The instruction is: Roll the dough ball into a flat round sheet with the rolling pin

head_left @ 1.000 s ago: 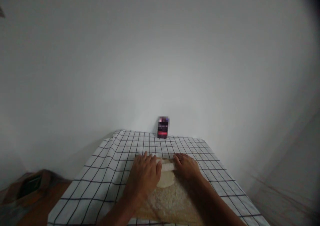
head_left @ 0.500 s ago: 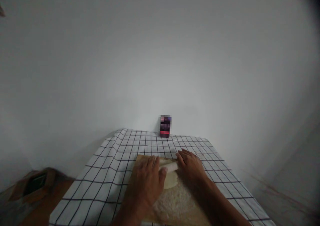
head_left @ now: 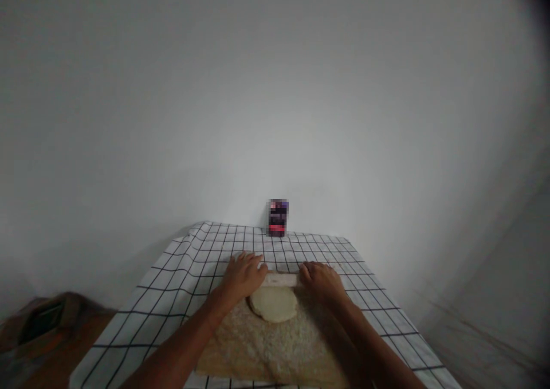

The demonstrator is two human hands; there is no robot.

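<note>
A pale rolling pin (head_left: pixel 282 279) lies crosswise at the far edge of a flat, roundish piece of dough (head_left: pixel 275 305). My left hand (head_left: pixel 246 274) is closed over its left end, and my right hand (head_left: pixel 323 281) grips the right end. Only the pin's middle shows between the hands; its ends are hidden under them. Beneath is a wooden board (head_left: pixel 258 352) dusted with flour, with the dough near its far side.
The board rests on a table with a white and black checked cloth (head_left: pixel 163 297). A blurred-out dark upright object (head_left: pixel 278 218) stands at the back against a pale wall (head_left: pixel 275 102). On the left, low down, is a brown box-like thing (head_left: pixel 47 323).
My left hand has moved away from me and leftward. The rolling pin, slanted before, now lies nearly level across the dough's far edge, and more of the dough shows.
</note>
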